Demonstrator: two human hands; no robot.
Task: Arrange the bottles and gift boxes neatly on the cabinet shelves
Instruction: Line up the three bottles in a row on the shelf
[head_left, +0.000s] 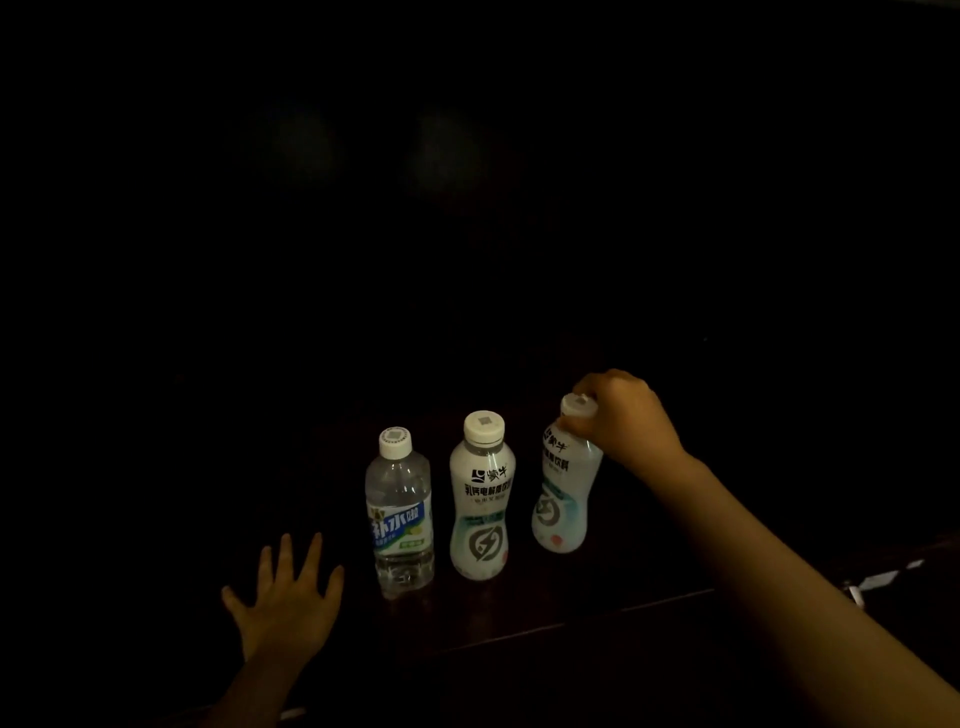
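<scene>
The scene is seen in very dim light, and most of the surroundings are lost in blackness. At the left, the left hand (283, 597) is laid palm down with its fingers (311, 558) spread wide apart; nothing is held in it, and whether it is pressed on the dark shelf surface (545, 613) or held just above it cannot be told. Just to its right a clear water bottle (399, 514) is stood upright, marked by a blue and green label and closed with a white cap; it is apart from the hand. Beside it, close but not touching, a white drink bottle (481, 499) is stood upright, printed with dark characters and a round lightning emblem, its white cap facing the camera. Further right a second white drink bottle (563, 483) of the same kind is seen tilted, its top leaning rightward; its cap and neck are gripped from above by the right hand (623, 415), whose fingers are curled closed around them; whether its base is touching the shelf cannot be told. The front edge of the shelf is faintly caught by light below the bottles.
</scene>
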